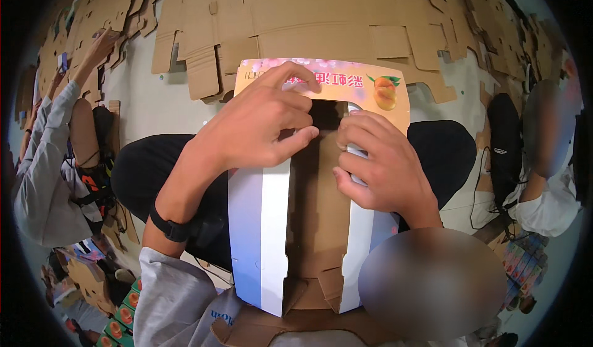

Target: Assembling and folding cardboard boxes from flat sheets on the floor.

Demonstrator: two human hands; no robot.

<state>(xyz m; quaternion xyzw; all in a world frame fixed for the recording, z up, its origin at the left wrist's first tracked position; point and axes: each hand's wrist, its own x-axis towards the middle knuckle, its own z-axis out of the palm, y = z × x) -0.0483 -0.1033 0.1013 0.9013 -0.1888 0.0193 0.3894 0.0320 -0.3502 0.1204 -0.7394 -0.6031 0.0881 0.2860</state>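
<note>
A partly folded cardboard box lies between my bent knees, its brown inside showing through a long opening. Its side panels are white and blue-purple; the far end panel is yellow-orange with pink flowers, lettering and a peach picture. My left hand is over the far left corner, fingers bent and apart, the index finger against the end panel. At the far right corner, the fingers of my right hand curl round the white edge of the right side panel. Brown flaps fold out at the near end.
Flat brown cardboard sheets lie piled ahead of me. Co-workers sit on both sides; a sleeved arm reaches forward at the left. Green printed boxes stand at the lower left. A blurred patch covers part of the lower right.
</note>
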